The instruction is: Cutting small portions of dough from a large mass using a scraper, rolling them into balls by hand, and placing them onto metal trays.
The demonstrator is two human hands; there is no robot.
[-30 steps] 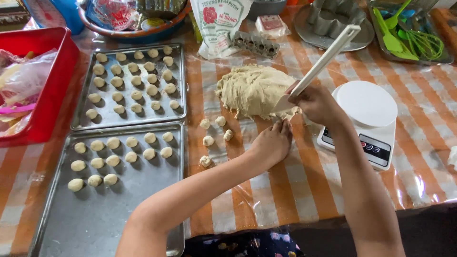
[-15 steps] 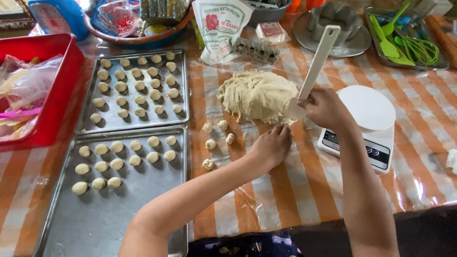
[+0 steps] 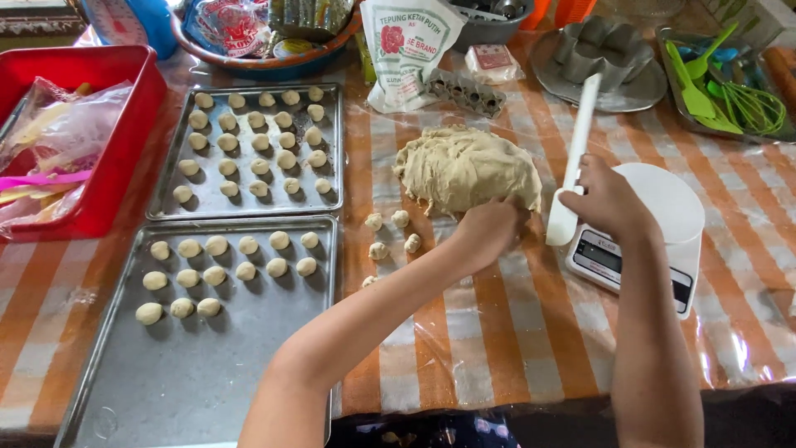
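Near tray (image 3: 191,373): metal sheet lying at the table's near-left edge; approx. a dozen small dough balls (image 3: 217,246) sitting in 3 short rows at its far end, rest of the sheet showing bare metal.
Left hand (image 3: 487,232): reaching across from lower centre, palm down, fingers curled and pressing into the near edge of the dough mass; what the fingertips are pinching cannot be told, since the hand is covering them.
Loose dough pieces (image 3: 391,232): 4–5 small lumps lying on the striped cloth (image 3: 464,348) just left of the left hand, betw. dough mass and near tray.
Right hand (image 3: 608,202): closing in a fist round the lower part of a white scraper (image 3: 574,162), blade end pointing down beside the dough, handle tilting up and away.
Scale (image 3: 655,228): white kitchen scale w/ round platform sitting just right of, and partly under, the right hand.
Dough mass (image 3: 466,168): large pale lump resting mid-table on the cloth, touching the left hand.
Far tray (image 3: 249,149): second metal sheet lying beyond the near one, filled w/ rows of dough balls.
Red bin (image 3: 99,133): standing at far left, holding plastic bags.
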